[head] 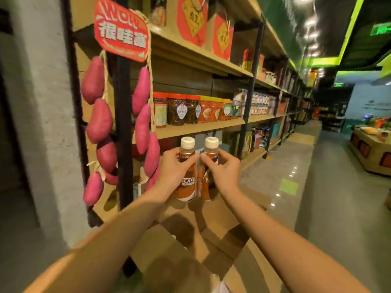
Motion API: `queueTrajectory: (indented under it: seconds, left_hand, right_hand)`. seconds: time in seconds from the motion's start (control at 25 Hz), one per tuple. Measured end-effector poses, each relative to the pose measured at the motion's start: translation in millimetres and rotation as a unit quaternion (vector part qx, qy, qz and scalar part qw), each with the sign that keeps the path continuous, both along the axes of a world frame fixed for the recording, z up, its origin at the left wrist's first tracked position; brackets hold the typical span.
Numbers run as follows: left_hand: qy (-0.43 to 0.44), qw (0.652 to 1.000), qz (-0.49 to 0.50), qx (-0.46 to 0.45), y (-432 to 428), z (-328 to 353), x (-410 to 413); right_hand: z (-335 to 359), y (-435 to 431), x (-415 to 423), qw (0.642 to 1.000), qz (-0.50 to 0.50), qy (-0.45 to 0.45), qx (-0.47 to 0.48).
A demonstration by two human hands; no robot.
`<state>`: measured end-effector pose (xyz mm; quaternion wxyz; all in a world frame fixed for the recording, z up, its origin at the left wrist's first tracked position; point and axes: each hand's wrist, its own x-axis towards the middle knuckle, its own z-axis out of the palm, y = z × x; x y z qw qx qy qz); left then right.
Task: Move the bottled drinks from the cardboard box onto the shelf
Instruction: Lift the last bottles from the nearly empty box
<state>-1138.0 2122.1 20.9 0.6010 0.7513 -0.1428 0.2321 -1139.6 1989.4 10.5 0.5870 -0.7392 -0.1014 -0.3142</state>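
As the left hand (pixel 172 167) grips the left bottle (pixel 188 185), the right hand (pixel 223 173) grips the right bottle (pixel 211 152) just beside it. Both bottles are held upright above the cardboard box (pixel 186 240) at six o'clock, with the shelf (pixel 201 127) at twelve.

Wooden shelf (pixel 201 128); lidded jars (pixel 176 112) in a row on it

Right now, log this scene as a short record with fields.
left hand: grips the left bottle
right hand: grips the right bottle
bottles: upright, side by side, white caps
place: in front of the shelf, lower than the jars
cardboard box: below the hands
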Motion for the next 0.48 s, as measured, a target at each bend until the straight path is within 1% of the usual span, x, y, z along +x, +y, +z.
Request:
queueTrajectory:
  seconds: [0.08, 0.24, 0.4, 0.48]
  left_hand:
    - [0.009, 0.998, 0.064, -0.001, 22.3, 0.3, -41.4]
    - [0.015, 0.985, 0.172, -0.003, 78.0, 6.6, -136.4]
    - [0.017, 0.955, 0.295, 0.016, 144.9, 10.9, -241.3]
    - [0.026, 0.935, 0.353, 0.01, 182.1, 10.0, -298.0]
  right_hand:
    - [2.5, 23.4, -34.4, 0.998, 0.061, 0.008, -0.001]
    - [8.9, 83.6, -100.9, 0.982, 0.184, 0.031, 0.015]
    - [14.0, 161.7, -177.3, 0.96, 0.279, 0.037, 0.012]
    - [17.4, 204.7, -225.0, 0.945, 0.324, 0.037, 0.004]
